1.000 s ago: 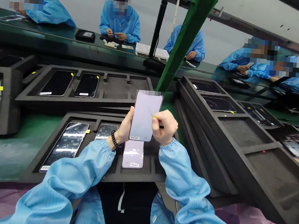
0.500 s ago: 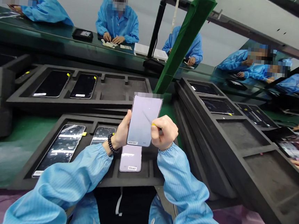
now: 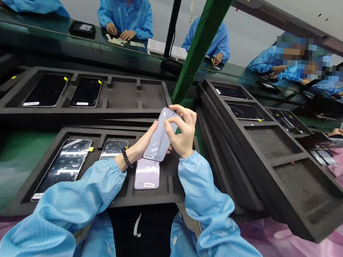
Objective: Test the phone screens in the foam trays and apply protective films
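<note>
My left hand [image 3: 141, 146] holds a pale lilac phone [image 3: 155, 137] tilted above the foam tray, thumb along its left edge. A small label is at the phone's lower left. My right hand [image 3: 183, 134] is over the phone's upper right, thumb and forefinger pinched on a small yellow tab [image 3: 166, 121], its other fingers bent round the top edge. Whether a film hangs from the tab I cannot tell. Below, another lilac phone [image 3: 147, 176] lies in the black foam tray [image 3: 171, 186]. Left of it in that tray are a dark phone [image 3: 63, 167] and a partly covered phone [image 3: 114, 149].
Behind stands a foam tray [image 3: 123, 92] with two dark phones. Stacked trays [image 3: 248, 147] rise at the right, phones in the far slots. A green post [image 3: 193, 46] slants up at the centre back. Co-workers in blue sit across the bench; a person in pink is at the right.
My right hand has moved up across the phone from its lower right edge, still pinching the yellow tab. The phone is now more tilted. The whole view has shifted slightly.
</note>
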Demonstrator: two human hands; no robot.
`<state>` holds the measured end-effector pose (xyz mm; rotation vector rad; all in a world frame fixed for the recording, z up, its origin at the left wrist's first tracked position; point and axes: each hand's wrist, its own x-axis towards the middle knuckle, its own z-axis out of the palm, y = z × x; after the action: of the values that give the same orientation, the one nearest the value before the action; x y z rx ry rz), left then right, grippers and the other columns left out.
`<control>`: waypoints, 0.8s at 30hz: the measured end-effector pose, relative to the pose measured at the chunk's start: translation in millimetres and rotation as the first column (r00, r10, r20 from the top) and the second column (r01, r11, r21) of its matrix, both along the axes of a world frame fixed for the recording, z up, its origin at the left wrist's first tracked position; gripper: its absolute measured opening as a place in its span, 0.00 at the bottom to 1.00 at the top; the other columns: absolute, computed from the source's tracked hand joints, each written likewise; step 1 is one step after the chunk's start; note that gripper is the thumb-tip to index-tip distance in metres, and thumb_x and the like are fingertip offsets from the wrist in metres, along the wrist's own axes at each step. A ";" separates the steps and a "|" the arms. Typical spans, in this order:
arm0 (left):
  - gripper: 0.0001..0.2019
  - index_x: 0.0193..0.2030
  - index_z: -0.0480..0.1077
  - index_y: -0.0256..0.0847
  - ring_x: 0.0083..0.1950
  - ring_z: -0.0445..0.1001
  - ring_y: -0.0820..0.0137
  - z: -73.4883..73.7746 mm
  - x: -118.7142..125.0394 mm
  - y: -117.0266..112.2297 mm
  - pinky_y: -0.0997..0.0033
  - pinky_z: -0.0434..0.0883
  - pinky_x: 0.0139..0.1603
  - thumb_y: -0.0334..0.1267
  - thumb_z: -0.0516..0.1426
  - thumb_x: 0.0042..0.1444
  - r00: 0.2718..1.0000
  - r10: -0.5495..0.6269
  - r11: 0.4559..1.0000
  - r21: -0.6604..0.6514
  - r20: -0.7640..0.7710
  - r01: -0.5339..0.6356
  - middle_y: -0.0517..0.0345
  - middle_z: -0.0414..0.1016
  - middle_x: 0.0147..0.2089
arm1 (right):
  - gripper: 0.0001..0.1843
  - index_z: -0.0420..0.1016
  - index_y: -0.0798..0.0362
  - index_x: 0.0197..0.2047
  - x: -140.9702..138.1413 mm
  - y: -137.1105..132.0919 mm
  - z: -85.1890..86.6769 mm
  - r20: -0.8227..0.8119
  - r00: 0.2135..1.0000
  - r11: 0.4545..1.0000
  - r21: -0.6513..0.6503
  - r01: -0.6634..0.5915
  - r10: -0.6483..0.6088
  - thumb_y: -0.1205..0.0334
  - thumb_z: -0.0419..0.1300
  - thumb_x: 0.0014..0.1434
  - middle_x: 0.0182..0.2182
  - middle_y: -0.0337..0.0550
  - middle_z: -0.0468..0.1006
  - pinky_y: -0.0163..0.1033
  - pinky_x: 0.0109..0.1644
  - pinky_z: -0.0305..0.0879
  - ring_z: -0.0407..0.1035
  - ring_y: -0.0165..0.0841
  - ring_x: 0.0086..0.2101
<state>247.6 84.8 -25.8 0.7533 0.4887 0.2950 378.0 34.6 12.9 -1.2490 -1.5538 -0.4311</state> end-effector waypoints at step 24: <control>0.49 0.58 0.68 0.31 0.56 0.78 0.49 35.2 -11.7 -28.8 0.46 0.76 0.55 0.68 0.24 0.63 0.942 -0.075 0.995 -0.036 0.326 0.092 0.45 0.79 0.48 | 0.24 0.77 0.51 0.52 3.8 -12.0 7.4 -0.351 0.929 0.976 -0.133 -0.173 0.116 0.46 0.46 0.73 0.54 0.47 0.73 0.62 0.71 0.56 0.61 0.46 0.64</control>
<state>235.8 56.0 9.4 0.6578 0.1509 0.3191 381.8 22.6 20.3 -1.2458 -1.3878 0.0129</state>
